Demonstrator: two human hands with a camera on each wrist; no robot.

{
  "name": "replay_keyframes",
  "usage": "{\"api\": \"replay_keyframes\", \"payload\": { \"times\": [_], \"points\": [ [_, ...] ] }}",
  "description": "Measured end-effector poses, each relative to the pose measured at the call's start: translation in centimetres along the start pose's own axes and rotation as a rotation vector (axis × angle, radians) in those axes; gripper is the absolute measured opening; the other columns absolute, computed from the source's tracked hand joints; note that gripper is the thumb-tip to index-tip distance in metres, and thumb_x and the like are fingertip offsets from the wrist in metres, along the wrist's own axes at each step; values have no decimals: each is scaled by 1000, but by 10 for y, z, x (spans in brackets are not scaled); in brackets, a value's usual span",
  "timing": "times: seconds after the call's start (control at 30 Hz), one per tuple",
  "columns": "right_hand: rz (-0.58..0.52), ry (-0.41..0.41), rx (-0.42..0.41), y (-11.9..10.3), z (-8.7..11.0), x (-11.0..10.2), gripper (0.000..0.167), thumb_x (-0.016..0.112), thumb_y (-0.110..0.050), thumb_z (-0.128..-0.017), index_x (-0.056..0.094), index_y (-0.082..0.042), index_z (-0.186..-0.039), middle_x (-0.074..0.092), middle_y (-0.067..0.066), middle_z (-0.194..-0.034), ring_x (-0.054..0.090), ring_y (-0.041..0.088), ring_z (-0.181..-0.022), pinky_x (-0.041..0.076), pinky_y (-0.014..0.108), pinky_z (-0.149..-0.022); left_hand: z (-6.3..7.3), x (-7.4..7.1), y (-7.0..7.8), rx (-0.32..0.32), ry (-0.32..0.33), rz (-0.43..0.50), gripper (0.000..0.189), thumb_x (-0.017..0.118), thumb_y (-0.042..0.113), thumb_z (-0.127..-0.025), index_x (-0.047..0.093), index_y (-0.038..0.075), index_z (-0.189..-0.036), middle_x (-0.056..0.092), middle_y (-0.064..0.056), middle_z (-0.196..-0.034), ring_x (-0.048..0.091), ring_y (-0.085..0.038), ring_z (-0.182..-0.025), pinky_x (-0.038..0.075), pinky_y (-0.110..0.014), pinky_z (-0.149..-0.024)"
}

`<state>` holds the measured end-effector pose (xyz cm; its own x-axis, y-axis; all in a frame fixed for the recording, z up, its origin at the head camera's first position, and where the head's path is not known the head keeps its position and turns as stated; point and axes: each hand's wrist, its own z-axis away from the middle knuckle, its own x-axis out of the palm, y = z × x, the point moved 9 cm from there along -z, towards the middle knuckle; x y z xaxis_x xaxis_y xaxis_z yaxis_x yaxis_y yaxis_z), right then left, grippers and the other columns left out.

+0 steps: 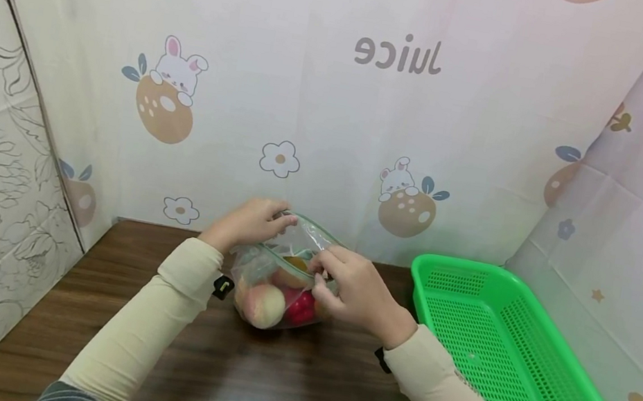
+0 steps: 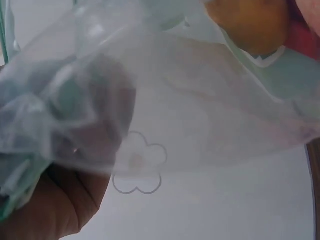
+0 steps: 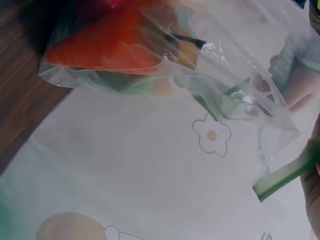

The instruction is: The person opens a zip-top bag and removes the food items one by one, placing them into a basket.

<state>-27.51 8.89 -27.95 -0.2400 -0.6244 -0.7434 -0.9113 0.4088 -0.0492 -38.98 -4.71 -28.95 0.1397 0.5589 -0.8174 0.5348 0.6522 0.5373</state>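
A clear zip bag (image 1: 316, 233) with a green zip strip stands on the table, its mouth parted at the top. Inside, toward the front, lie a pale peach-like fruit (image 1: 265, 305) and a glossy red piece (image 1: 301, 308). A brownish-yellow round piece (image 2: 250, 25) shows near the opening. The right wrist view adds an orange tapered piece (image 3: 110, 45) behind the plastic. My left hand (image 1: 257, 224) pinches the bag's rim at the far left. On the right side, my right hand (image 1: 353, 288) grips the rim by its green zip strip (image 3: 285, 179).
At right on the dark wooden table (image 1: 159, 350) sits a green plastic basket (image 1: 601, 385) with perforated sides and floor. A printed curtain (image 1: 240, 75) hangs right behind the table, and more patterned cloth closes in both sides.
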Motion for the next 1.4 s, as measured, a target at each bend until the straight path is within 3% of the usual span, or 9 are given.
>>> {"api": "replay_keyframes", "payload": {
  "times": [0.2, 0.5, 0.83, 1.0, 1.23, 1.4],
  "points": [
    [25, -31, -15, 0, 3, 5, 11, 60, -20, -89, 67, -13, -92, 63, -2, -83, 49, 11, -74, 45, 27, -65, 1, 4, -8, -58, -7, 44, 29, 49, 33, -107, 63, 9, -98, 69, -2, -83, 65, -16, -73, 51, -36, -69],
    [23, -52, -100, -6, 7, 6, 8, 59, -17, -88, 62, -16, -81, 49, -7, -70, 42, 8, -68, 38, 27, -63, 1, 2, -27, -101, 108, 100, 19, 44, 18, -108, 57, 6, -101, 62, -5, -79, 56, -19, -65, 44, -32, -57],
    [17, -59, -102, -7, 10, 7, 11, 59, -16, -89, 62, -17, -78, 43, -8, -67, 37, 7, -62, 34, 24, -59, 0, 10, -24, -143, 32, 104, 23, 41, 25, -104, 54, 9, -94, 58, -6, -84, 54, -22, -75, 45, -36, -66],
    [8, -71, -95, -7, 11, 8, 16, 58, -18, -92, 65, -17, -78, 48, -9, -67, 36, 6, -59, 34, 23, -56, 1, 13, -19, -126, 1, 119, 23, 44, 24, -104, 49, 10, -87, 49, -6, -78, 47, -21, -70, 42, -35, -64],
    [4, -82, -98, -10, 6, 6, 21, 57, -23, -97, 69, -17, -81, 57, -9, -71, 42, 6, -61, 39, 21, -57, 2, 18, -16, -95, -33, 144, 32, 52, 36, -105, 52, 10, -87, 53, -5, -78, 50, -19, -70, 44, -34, -63],
    [4, -76, -90, -10, 0, 3, 18, 57, -21, -96, 68, -17, -82, 60, -9, -76, 48, 6, -66, 45, 22, -61, 2, 18, -13, -61, -23, 130, 38, 52, 41, -105, 49, 10, -83, 49, -4, -73, 46, -18, -66, 41, -33, -62]
  ]
}}
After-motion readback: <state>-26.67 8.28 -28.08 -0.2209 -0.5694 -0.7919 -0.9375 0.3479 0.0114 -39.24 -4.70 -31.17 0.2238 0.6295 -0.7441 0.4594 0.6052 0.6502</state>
